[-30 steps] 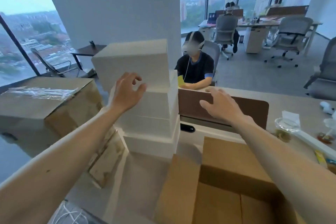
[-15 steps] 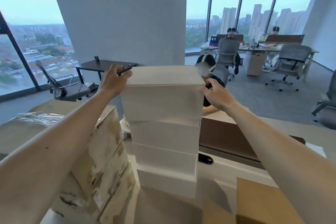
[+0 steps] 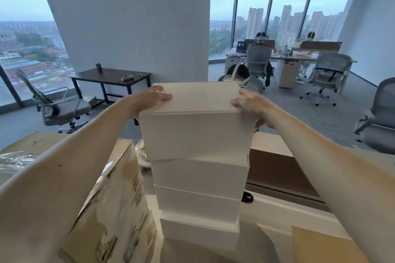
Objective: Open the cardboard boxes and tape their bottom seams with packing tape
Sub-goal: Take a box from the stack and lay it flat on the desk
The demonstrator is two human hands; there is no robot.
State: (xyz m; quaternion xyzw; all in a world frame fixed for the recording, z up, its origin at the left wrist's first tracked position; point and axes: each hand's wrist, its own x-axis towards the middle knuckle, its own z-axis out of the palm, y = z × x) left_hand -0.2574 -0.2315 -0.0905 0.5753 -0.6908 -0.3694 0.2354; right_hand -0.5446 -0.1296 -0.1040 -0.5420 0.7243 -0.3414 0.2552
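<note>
A stack of several white boxes stands on the desk in front of me. The top white box (image 3: 196, 132) sits slightly askew on the one below. My left hand (image 3: 149, 97) grips its upper left edge, fingers lying on the lid. My right hand (image 3: 250, 103) holds the upper right edge, thumb side down the box's far side. A brown cardboard box (image 3: 111, 205) with clear tape and printed marks stands to the left of the stack. A corner of another brown cardboard box (image 3: 320, 247) shows at the lower right.
A brown desk divider (image 3: 277, 173) runs behind the stack, with a seated person (image 3: 239, 74) beyond it. A dark side table (image 3: 111, 78) and a grey chair (image 3: 57, 107) stand at the left by the windows. More desks, chairs and people fill the right background.
Both hands have closed in from beside the top white box onto its upper edges. My view has risen, so the stack appears lower and nearer.
</note>
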